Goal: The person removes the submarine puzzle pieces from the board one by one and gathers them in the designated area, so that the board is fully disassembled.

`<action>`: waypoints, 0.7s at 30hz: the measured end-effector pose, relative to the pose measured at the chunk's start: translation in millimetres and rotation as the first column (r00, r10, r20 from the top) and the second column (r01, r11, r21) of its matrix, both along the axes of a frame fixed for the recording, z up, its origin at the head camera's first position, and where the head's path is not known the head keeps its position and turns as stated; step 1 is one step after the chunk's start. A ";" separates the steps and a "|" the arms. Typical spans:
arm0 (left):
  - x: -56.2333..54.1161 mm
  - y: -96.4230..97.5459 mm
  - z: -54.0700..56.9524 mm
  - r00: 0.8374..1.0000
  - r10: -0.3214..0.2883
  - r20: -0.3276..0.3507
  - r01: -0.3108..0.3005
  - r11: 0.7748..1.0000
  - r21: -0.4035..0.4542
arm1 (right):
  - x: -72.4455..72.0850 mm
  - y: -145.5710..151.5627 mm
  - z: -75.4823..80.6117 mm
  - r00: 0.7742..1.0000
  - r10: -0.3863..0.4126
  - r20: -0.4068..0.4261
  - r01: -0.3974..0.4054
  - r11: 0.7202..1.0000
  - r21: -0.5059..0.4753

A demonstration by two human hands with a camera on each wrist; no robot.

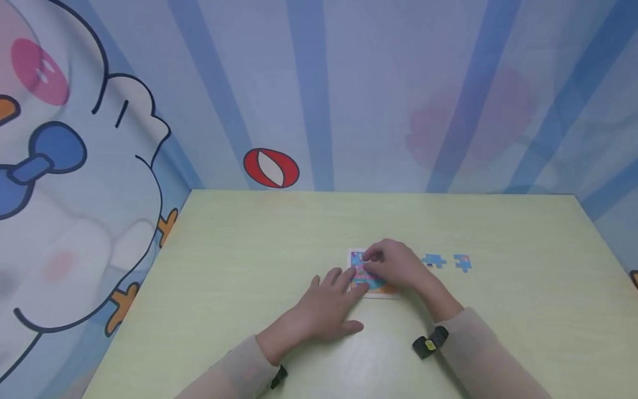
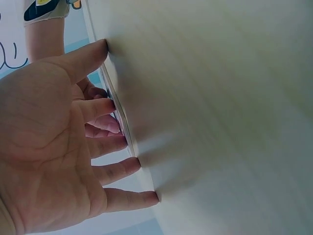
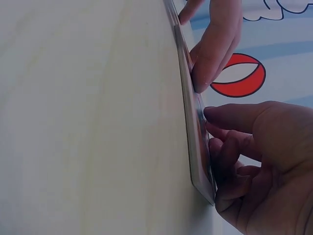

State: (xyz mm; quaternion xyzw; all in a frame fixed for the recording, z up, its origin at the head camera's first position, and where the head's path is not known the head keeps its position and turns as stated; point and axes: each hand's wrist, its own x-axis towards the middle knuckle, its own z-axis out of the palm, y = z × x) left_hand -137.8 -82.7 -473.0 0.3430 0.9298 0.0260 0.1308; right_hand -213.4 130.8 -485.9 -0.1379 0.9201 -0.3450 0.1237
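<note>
A small jigsaw puzzle (image 1: 376, 284) in a pale frame, with a blue, pink and orange picture, lies flat on the table. My left hand (image 1: 331, 307) is spread beside it, fingers straight, with the index fingertip and thumb at its left side. In the left wrist view the fingers (image 2: 115, 171) reach down to the tabletop and the puzzle's edge. My right hand (image 1: 399, 265) is over the puzzle's upper right part, thumb and index fingertips at its surface, other fingers curled (image 3: 230, 161). I cannot tell whether a piece is between them.
Two loose blue puzzle pieces lie right of the puzzle: a nearer piece (image 1: 435, 260) close to the right wrist and a farther piece (image 1: 463, 262). The pale yellow-green table (image 1: 239, 249) meets a blue cartoon-printed backdrop (image 1: 349, 111) at its back and left edges.
</note>
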 end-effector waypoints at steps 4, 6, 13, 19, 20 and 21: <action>-0.7 -0.2 -0.8 1.000 0.002 0.007 -0.002 1.000 0.005 | -0.5 -2.5 0.3 1.000 -0.003 0.005 0.003 1.000 0.020; -0.5 -0.4 -1.1 1.000 0.003 0.010 -0.003 1.000 0.009 | -0.7 -3.0 0.4 1.000 -0.005 0.008 0.005 1.000 0.024; -0.2 -0.7 -1.5 1.000 0.000 0.008 0.000 1.000 0.002 | -0.2 -4.4 1.1 1.000 -0.006 0.003 0.006 1.000 0.014; 0.4 -0.6 1.2 1.000 -0.006 0.004 0.006 1.000 -0.002 | 0.5 -5.2 1.5 1.000 -0.012 -0.002 0.012 1.000 0.000; 0.6 -0.6 1.7 1.000 -0.006 0.006 0.006 1.000 0.000 | 0.3 -5.2 1.1 1.000 -0.010 -0.003 0.010 1.000 -0.002; 0.8 -0.6 1.9 1.000 -0.004 0.009 0.004 1.000 0.001 | 0.1 -5.2 0.6 1.000 -0.010 -0.003 0.010 1.000 -0.003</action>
